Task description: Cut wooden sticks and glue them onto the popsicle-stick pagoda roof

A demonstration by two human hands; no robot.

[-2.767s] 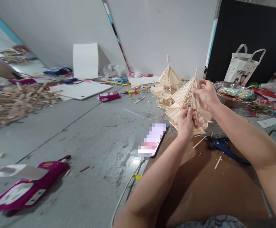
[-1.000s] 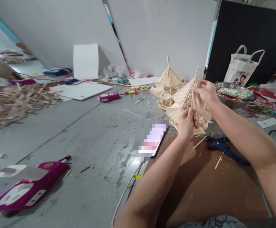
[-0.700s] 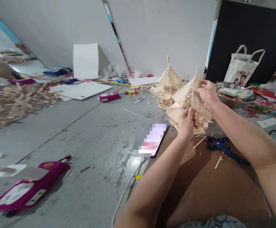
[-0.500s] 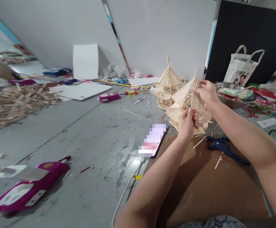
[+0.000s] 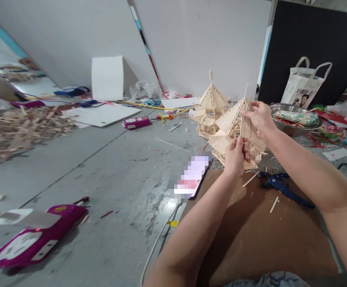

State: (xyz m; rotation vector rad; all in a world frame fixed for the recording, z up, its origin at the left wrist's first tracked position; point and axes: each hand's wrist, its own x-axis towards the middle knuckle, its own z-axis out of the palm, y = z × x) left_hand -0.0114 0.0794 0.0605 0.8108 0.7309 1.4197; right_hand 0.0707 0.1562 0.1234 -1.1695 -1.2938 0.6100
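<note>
A pagoda model (image 5: 231,119) built of thin wooden sticks stands at the far edge of the brown board (image 5: 251,239). My right hand (image 5: 261,119) grips the right side of its pointed upper roof, thumb and fingers closed against the sticks. Lower down, my left hand (image 5: 236,153) pinches at the front of the model, near its lower roof; the fingertips are partly hidden. Behind it to the left is a second stick pagoda (image 5: 211,101) with a finial on top. Blue pliers (image 5: 285,189) lie on the board below my right forearm, beside loose sticks (image 5: 274,204).
A phone (image 5: 194,175) lies left of the board with a white cable. Magenta power strips (image 5: 36,235) and a heap of wood strips (image 5: 20,131) are on the grey floor. A metal bowl (image 5: 296,127) and a white bag (image 5: 302,85) stand back right.
</note>
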